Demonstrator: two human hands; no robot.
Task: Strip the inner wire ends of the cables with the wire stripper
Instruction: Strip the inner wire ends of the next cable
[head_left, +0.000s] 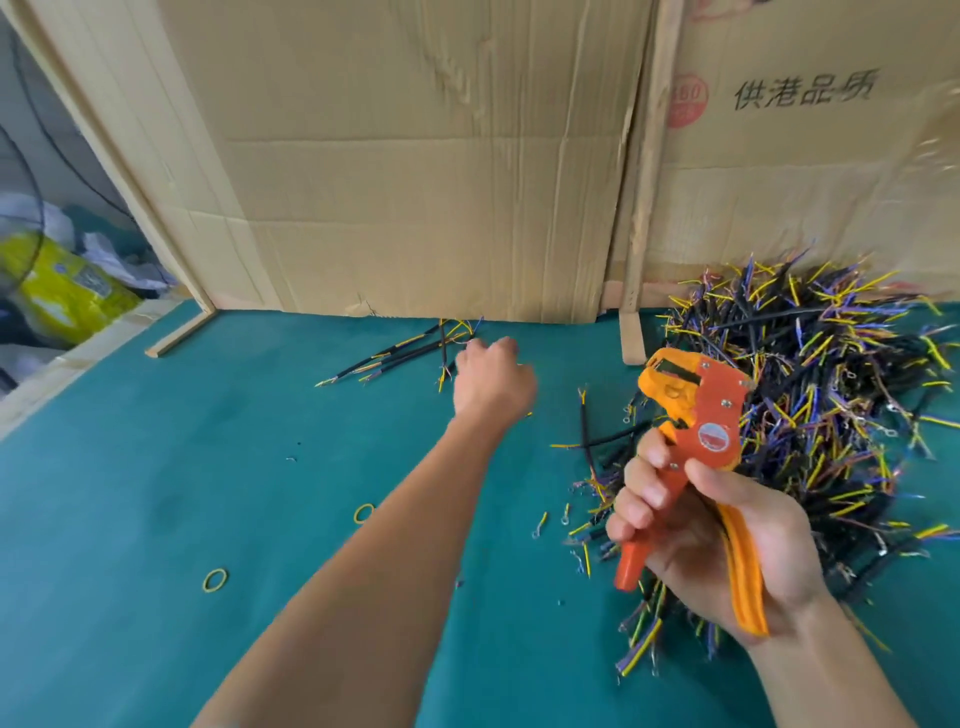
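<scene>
Over the green mat (156, 467) we reach our left hand (491, 382) out to the small group of cables (400, 353) near the cardboard wall (415, 156), its fingers curled down at their frayed ends, though we cannot tell whether they pinch a cable. Our right hand (711, 540) grips the orange stripper (696, 431) by its handles, head up, above the near edge of the big cable pile (831, 405) on the right. Two yellow rubber bands (215, 580) and bits of wire lie on the mat near our left forearm.
</scene>
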